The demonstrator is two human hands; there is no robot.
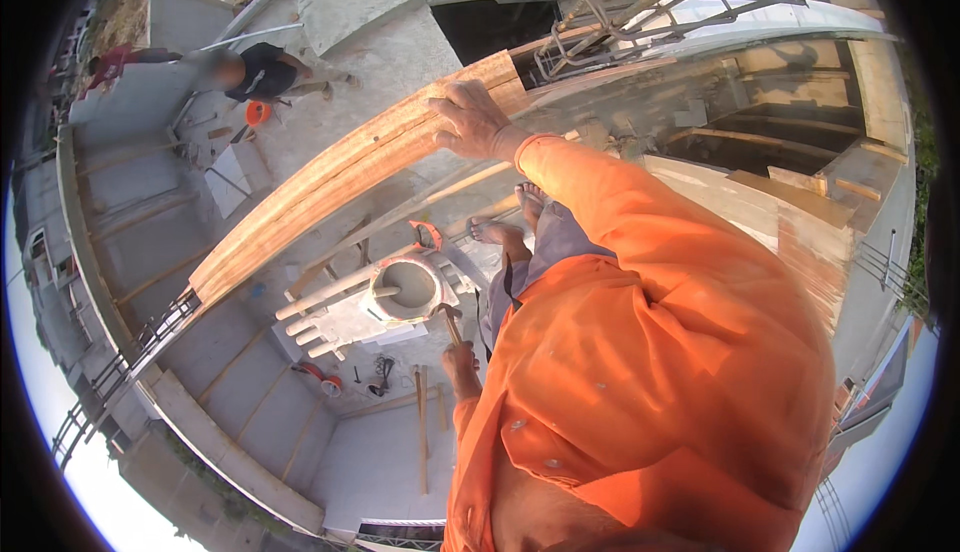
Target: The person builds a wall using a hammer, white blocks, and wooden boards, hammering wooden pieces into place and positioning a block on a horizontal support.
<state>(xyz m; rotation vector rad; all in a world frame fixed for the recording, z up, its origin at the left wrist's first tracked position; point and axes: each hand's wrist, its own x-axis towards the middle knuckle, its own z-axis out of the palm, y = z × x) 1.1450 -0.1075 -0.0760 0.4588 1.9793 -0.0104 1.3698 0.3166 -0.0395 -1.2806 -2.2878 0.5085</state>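
A long wooden formwork beam [330, 180] of pale planks runs diagonally from the left up to the top middle. On its upper right part rests my right hand [472, 120], fingers spread across the wood. My left hand [461, 363], low in the middle, is closed round the handle of a hammer [453, 326]; its head is small and partly blurred. Just left of the hammer, a round bucket [404, 288] holds grey wet mortar, with a stick or handle lying in it. My bare feet [497, 231] stand below the beam, beside timber poles.
Several poles [322, 304] lie under the bucket. Reinforcing bars [600, 12] jut out at top right, next to a dark opening [492, 30]. A person in dark clothing [268, 73] is at upper left, near an orange bucket [257, 113]. Loose battens [421, 427] lie on the lower floor.
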